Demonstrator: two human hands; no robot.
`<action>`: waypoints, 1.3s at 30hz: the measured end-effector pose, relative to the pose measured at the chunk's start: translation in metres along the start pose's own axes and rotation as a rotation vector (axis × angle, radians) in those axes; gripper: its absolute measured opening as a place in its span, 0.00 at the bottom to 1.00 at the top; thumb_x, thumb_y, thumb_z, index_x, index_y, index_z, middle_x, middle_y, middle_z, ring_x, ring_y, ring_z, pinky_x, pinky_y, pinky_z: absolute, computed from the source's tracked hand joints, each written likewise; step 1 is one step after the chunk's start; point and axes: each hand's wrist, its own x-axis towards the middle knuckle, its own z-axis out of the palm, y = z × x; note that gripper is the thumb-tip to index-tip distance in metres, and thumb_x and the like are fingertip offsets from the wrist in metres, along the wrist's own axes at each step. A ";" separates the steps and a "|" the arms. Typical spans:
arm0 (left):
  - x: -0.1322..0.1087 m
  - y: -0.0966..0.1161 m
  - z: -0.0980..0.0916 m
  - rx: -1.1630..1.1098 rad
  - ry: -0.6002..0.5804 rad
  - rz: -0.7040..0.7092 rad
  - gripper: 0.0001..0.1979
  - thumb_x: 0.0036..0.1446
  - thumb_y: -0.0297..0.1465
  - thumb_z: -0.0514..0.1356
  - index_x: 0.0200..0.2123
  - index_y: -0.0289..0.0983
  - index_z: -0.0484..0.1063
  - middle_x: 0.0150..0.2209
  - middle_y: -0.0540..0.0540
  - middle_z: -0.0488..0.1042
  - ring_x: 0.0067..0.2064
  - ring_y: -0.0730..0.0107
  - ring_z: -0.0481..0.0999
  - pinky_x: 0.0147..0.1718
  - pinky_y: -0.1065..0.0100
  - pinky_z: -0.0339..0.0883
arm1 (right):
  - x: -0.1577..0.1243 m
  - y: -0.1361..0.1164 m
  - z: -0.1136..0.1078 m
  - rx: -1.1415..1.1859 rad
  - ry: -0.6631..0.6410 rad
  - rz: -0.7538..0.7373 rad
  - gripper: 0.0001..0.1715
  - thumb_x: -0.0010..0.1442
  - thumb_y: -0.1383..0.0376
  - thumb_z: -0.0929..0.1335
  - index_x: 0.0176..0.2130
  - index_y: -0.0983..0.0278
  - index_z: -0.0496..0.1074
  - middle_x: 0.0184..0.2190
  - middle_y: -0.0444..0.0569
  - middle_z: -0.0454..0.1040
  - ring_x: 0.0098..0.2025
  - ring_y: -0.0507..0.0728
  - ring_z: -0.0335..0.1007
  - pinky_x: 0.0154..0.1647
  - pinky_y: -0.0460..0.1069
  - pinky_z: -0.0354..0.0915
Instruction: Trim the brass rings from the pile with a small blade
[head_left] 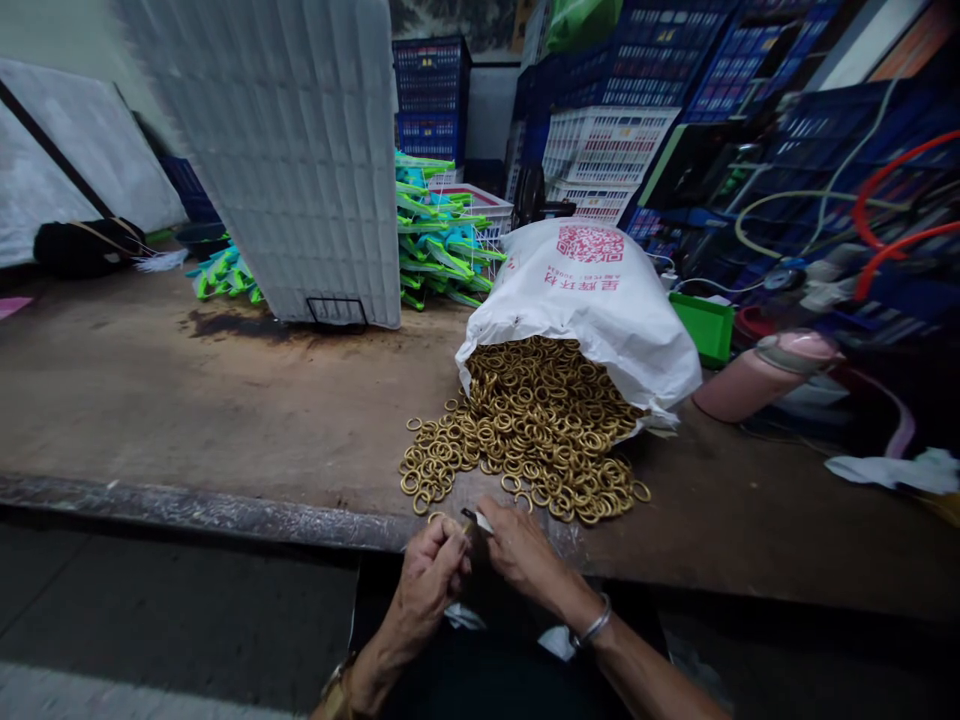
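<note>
L hand (pixel 435 565) appar. pinched on gold ring (pixel 436 516), R hand (pixel 519 548) gripping sm. tool (pixel 481 520) just beside; prob. working ring, next move needs steady hold.

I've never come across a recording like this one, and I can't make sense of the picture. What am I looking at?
There's no machine here: a person works with two bare hands, and a camera worn on the head looks forward and down at them, giving this single view. The wooden table carries a white sack lying on its side, with gold-colored rings spilling from its mouth toward the person. A tall pale panel and a pink bottle stand farther left and right. The right hand grips a small dark-tipped tool. The left hand has its fingers pinched together beside it, perhaps on a ring, but they hide too much to be sure.
</note>
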 end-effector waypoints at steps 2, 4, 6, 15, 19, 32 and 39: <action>-0.009 0.013 -0.002 -0.084 -0.015 -0.025 0.17 0.47 0.43 0.60 0.24 0.36 0.60 0.17 0.55 0.62 0.15 0.85 0.53 0.13 0.79 0.43 | 0.002 0.003 0.003 -0.061 0.038 0.053 0.14 0.48 0.75 0.58 0.35 0.63 0.64 0.22 0.44 0.67 0.24 0.52 0.58 0.24 0.46 0.44; -0.014 0.029 -0.008 -0.227 0.042 -0.022 0.16 0.46 0.42 0.61 0.23 0.36 0.60 0.18 0.55 0.63 0.15 0.84 0.54 0.13 0.79 0.45 | 0.005 0.002 0.006 -0.065 0.070 0.079 0.13 0.49 0.75 0.58 0.35 0.63 0.64 0.21 0.44 0.67 0.23 0.52 0.58 0.25 0.47 0.44; -0.015 0.043 -0.017 -0.350 0.085 0.046 0.15 0.48 0.40 0.61 0.23 0.36 0.59 0.20 0.54 0.64 0.16 0.85 0.55 0.13 0.80 0.47 | 0.008 -0.004 0.009 -0.025 0.089 0.048 0.12 0.51 0.74 0.58 0.34 0.63 0.63 0.23 0.44 0.68 0.24 0.52 0.60 0.25 0.47 0.45; -0.012 0.039 -0.053 -0.473 0.177 0.091 0.09 0.47 0.33 0.60 0.28 0.36 0.63 0.24 0.52 0.66 0.17 0.85 0.57 0.12 0.81 0.50 | 0.018 -0.041 0.020 -0.014 0.040 0.006 0.10 0.55 0.67 0.61 0.40 0.61 0.61 0.37 0.47 0.71 0.34 0.54 0.66 0.30 0.47 0.51; -0.011 0.033 -0.053 -0.525 0.117 0.032 0.11 0.46 0.30 0.61 0.34 0.36 0.65 0.25 0.52 0.66 0.18 0.84 0.60 0.14 0.81 0.52 | 0.020 -0.039 0.022 -0.027 0.055 0.018 0.09 0.55 0.67 0.61 0.39 0.61 0.61 0.36 0.47 0.70 0.33 0.55 0.66 0.30 0.47 0.51; 0.006 0.003 -0.015 -0.111 0.120 -0.039 0.15 0.47 0.41 0.60 0.32 0.36 0.65 0.21 0.54 0.65 0.19 0.81 0.61 0.13 0.80 0.49 | 0.004 -0.017 0.004 0.419 0.153 -0.005 0.02 0.55 0.68 0.59 0.31 0.61 0.59 0.23 0.41 0.62 0.25 0.50 0.57 0.27 0.44 0.53; 0.011 0.007 0.005 0.210 0.130 0.088 0.13 0.46 0.39 0.60 0.24 0.35 0.65 0.15 0.57 0.60 0.17 0.82 0.55 0.16 0.77 0.49 | -0.003 -0.016 -0.001 0.685 0.157 0.082 0.10 0.58 0.60 0.58 0.29 0.63 0.60 0.23 0.40 0.61 0.26 0.49 0.57 0.28 0.44 0.55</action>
